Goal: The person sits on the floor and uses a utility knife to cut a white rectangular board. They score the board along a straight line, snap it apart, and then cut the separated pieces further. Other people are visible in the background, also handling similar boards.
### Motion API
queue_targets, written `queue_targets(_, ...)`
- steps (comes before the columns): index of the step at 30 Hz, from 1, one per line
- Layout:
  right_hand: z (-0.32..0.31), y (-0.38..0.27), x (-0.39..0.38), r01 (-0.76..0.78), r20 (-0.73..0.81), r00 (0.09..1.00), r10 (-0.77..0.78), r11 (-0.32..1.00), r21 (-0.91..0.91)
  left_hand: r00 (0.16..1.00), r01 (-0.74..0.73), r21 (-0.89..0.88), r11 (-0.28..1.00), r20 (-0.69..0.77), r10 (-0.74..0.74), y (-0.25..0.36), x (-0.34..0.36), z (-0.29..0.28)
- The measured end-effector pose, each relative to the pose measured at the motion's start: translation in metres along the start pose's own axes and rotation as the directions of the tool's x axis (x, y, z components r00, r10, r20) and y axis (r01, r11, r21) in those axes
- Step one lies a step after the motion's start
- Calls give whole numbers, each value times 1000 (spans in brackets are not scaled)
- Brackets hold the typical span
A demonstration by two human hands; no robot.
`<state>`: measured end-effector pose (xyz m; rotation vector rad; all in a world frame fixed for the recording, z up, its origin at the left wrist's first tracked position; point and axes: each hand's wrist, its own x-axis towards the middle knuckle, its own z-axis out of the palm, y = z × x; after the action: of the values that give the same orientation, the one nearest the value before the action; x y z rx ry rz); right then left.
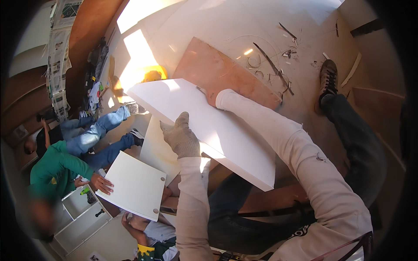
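Observation:
A thick white panel (226,126) with an angled far corner lies tilted across in front of me, above my legs. My left hand (180,137), in a grey knitted glove, is closed on its near edge, with the thumb over the top face and a finger below the edge. At the far edge, my right hand (212,94) is closed around a small, thin, pointed thing (200,90) whose kind I cannot make out. Most of the right hand's fingers are hidden by the sleeve and shadow. A reddish-brown board (222,65) lies on the floor just beyond the panel.
At the left, a person in a green shirt (56,165) holds a white board with round holes (133,185). Another person (152,230) is at the bottom. A yellow object (154,74) sits beyond the panel. Dark strips (272,65) and scraps litter the floor. A white shelf unit (82,222) stands lower left.

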<state>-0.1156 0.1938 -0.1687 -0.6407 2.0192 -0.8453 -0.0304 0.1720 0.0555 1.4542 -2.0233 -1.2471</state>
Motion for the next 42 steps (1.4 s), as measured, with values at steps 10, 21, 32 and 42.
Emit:
queue_targets(10, -10, 2, 9, -179, 163, 972, 167, 982, 62, 998, -1, 51, 999, 63, -3, 6, -1, -3)
queue_targets(21, -14, 36, -63, -108, 166, 980, 111, 994, -25, 996, -36, -41, 999, 78, 39, 1, 0, 0)
queue_targets(32, -17, 65, -138, -141, 201, 966, 163, 983, -118, 999, -41, -227, 973, 25, 48, 8, -8, 10)
queue_targets(42, 8, 99, -147, -118, 170, 974, 151, 975, -188, 997, -2, -213, 977, 78, 19, -6, 10, 12)
